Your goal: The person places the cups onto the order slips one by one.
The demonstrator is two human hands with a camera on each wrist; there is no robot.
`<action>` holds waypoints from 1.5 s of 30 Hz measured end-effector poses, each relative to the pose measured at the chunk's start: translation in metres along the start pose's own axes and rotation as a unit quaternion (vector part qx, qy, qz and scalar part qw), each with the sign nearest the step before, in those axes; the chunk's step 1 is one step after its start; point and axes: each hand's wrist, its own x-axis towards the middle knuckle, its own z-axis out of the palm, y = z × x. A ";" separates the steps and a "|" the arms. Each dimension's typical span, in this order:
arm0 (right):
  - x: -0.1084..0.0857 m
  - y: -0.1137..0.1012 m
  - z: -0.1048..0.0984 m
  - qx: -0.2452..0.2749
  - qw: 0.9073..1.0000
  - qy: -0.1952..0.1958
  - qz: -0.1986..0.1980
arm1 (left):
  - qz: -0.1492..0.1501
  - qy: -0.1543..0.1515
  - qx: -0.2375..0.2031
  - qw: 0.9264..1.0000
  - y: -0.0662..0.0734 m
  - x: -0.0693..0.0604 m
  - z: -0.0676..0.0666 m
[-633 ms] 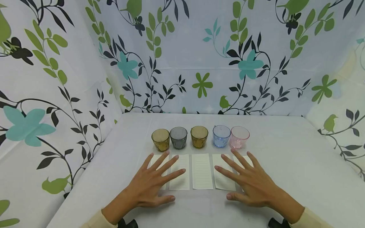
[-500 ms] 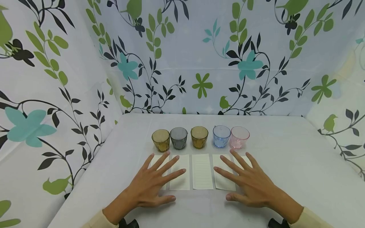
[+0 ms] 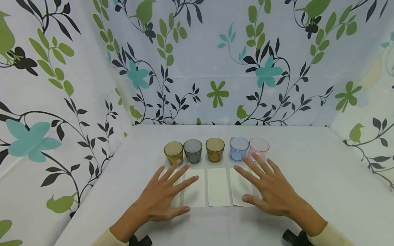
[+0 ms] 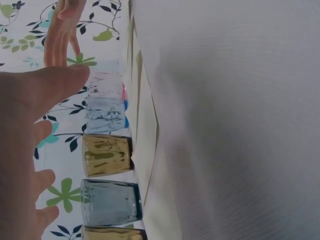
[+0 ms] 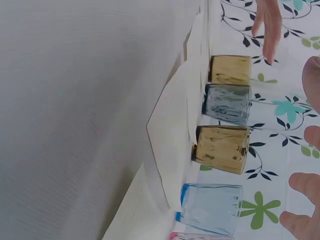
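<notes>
Five glass cups stand in a row: an amber cup (image 3: 173, 152), a grey cup (image 3: 193, 151), another amber cup (image 3: 215, 149), a blue cup (image 3: 239, 149) and a pink cup (image 3: 259, 147). Nearer lie several pale paper slips, among them a middle slip (image 3: 219, 187). My left hand (image 3: 166, 194) hovers over the left slips, fingers spread, holding nothing. Over the right slips is my right hand (image 3: 271, 189), also spread and holding nothing; its fingertips overlap the lower part of the pink cup in the head view. In the left wrist view the hands are raised off the cloth.
A white cloth (image 3: 307, 160) covers the table. Behind it and at both sides hangs a white curtain (image 3: 197, 68) with leaves, birds and flowers. Dark wrist-camera mounts show below each forearm.
Both hands have lifted slightly, the right one more, its fingers now reaching over the pink cup's lower part. The head view has tilted up a little. Cups and slips lie unchanged.
</notes>
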 end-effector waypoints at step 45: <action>0.112 -0.006 0.011 0.114 0.992 0.025 -0.043 | -0.081 0.140 -0.180 0.970 -0.056 0.020 0.007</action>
